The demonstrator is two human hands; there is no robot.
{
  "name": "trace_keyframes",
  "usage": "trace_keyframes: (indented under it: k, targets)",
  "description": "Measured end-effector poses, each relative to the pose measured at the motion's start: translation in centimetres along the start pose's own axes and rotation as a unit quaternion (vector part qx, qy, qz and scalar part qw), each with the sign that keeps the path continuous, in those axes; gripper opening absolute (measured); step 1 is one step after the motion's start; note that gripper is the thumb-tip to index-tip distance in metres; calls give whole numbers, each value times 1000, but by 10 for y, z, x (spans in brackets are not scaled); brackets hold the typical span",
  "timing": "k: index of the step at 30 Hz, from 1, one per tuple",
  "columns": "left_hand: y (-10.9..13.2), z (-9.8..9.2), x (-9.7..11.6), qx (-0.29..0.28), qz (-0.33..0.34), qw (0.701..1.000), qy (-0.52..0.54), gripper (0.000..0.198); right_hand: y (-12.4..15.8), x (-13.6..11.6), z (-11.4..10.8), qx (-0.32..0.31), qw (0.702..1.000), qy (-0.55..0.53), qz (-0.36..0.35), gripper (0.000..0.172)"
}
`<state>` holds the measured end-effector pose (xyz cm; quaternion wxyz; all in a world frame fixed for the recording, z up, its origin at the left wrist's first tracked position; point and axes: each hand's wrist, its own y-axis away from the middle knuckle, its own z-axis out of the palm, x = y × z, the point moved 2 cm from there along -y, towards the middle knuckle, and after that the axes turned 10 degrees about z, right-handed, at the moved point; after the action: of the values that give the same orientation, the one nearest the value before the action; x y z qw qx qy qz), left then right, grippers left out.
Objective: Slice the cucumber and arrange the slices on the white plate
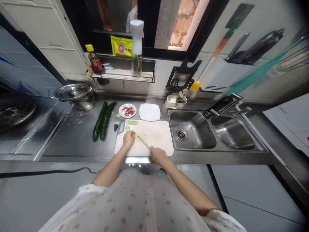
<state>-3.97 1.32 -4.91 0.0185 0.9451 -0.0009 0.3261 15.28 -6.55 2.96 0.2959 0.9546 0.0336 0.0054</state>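
Observation:
A white cutting board (159,145) lies on the counter in front of me. My right hand (159,156) is closed round the handle of a knife (145,143), whose tip touches a pale green cucumber slice (136,136). On the board's left side, my left hand (129,139) has its fingers drawn together at a cucumber slice beside the knife tip; the fingers partly hide what they pinch. A row of overlapping cucumber slices (131,122) runs along the board's upper left, with a smaller group (127,128) just below.
Two whole cucumbers (104,122) and a dark green cucumber end (116,127) lie left of the board. Behind it stand a plate of red bits (127,111) and a white square plate (149,112). A double sink (193,129) is on the right, a lidded steel pot (79,96) on the left.

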Motion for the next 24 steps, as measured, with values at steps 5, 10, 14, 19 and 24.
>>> trace_keyframes:
  k: [5, 10, 14, 19, 24]
  targets:
    - [0, -1, 1, -4, -2, 1000, 3, 24, -4, -3, -5, -6, 1000, 1, -5, 32]
    - [0, -2, 1, -10, -8, 1000, 0, 24, -7, -6, -8, 1, 1000, -9, -16, 29]
    - [0, -2, 2, -13, -8, 1000, 1, 24, -9, -6, -9, 7, 1000, -10, -17, 29]
    - [0, 0, 0, -5, 2, 1000, 3, 25, -11, -8, -10, 8, 1000, -11, -25, 29]
    - [-1, 0, 0, -3, 13, 1000, 1, 25, -12, -8, -10, 15, 999, -15, -29, 28]
